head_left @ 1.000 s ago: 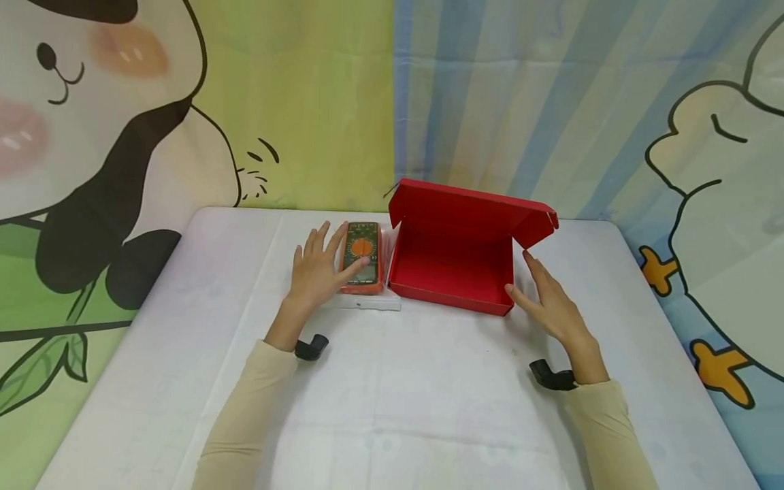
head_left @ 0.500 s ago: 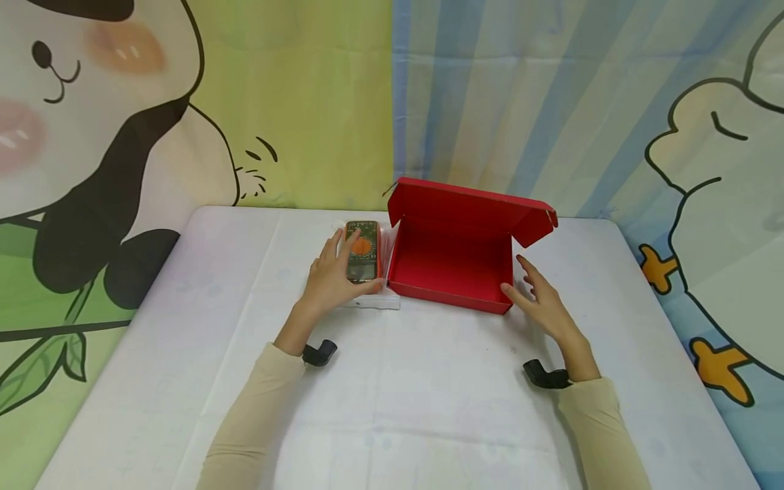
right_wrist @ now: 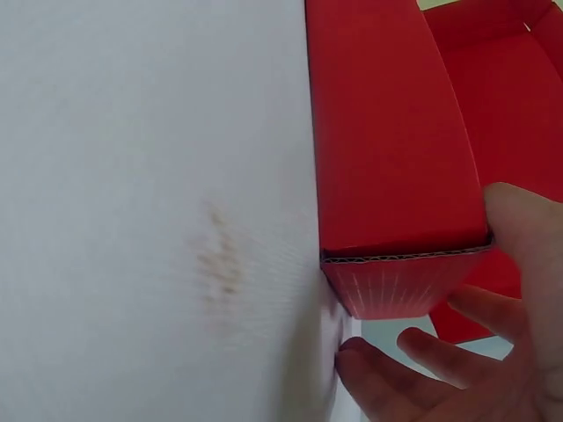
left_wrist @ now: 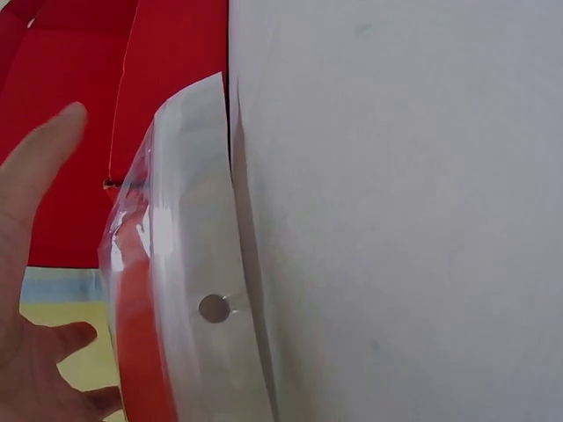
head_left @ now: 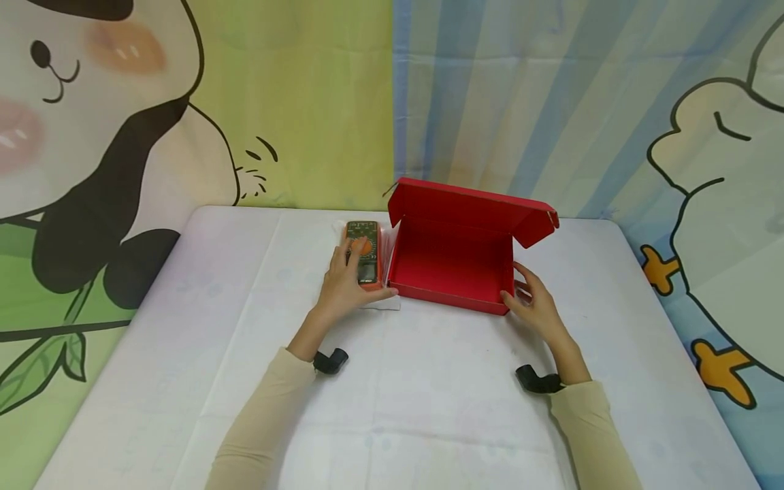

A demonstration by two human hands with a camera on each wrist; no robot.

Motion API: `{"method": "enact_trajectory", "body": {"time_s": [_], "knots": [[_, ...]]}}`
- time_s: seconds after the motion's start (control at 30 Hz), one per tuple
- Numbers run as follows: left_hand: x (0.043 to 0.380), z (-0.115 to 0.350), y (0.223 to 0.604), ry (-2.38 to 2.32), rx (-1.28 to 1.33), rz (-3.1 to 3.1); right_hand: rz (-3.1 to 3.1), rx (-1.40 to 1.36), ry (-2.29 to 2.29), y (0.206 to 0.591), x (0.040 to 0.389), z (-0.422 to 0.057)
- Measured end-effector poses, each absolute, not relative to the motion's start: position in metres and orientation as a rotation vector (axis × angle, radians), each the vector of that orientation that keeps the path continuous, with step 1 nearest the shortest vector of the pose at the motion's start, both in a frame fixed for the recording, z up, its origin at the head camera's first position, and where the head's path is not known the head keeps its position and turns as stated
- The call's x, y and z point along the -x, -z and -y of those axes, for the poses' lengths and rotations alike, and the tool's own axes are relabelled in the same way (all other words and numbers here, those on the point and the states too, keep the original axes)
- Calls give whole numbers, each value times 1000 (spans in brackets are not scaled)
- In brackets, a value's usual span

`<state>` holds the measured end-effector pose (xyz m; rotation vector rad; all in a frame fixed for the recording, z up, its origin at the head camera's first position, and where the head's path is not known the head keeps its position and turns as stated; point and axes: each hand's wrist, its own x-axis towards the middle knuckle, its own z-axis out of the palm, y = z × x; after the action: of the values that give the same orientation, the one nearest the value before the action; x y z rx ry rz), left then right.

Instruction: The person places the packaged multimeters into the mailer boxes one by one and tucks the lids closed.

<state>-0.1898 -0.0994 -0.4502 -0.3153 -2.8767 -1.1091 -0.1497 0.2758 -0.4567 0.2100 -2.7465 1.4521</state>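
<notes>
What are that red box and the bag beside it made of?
Red box: apparently corrugated cardboard, matte; the right wrist view shows wavy fluting along its cut edge.

Bag: probably plastic film, glossy, partly clear and partly whitish, judging by its highlights.

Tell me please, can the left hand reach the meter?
Probably yes: the left hand is close to the meter, and only the clear bag around the meter seems to be in between.
</notes>
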Motion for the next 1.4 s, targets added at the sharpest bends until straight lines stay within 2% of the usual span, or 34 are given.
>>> {"method": "enact_trajectory", "body": {"time_s": [0.67, 0.97, 1.4], "knots": [[189, 80, 457, 963, 6, 2979, 2568, -372, -1713, 479, 155, -283], [192, 75, 456, 939, -73, 2967, 2552, -345, -1735, 453, 143, -270], [198, 85, 464, 876, -85, 2919, 2594, -306, -1714, 453, 142, -269]]}}
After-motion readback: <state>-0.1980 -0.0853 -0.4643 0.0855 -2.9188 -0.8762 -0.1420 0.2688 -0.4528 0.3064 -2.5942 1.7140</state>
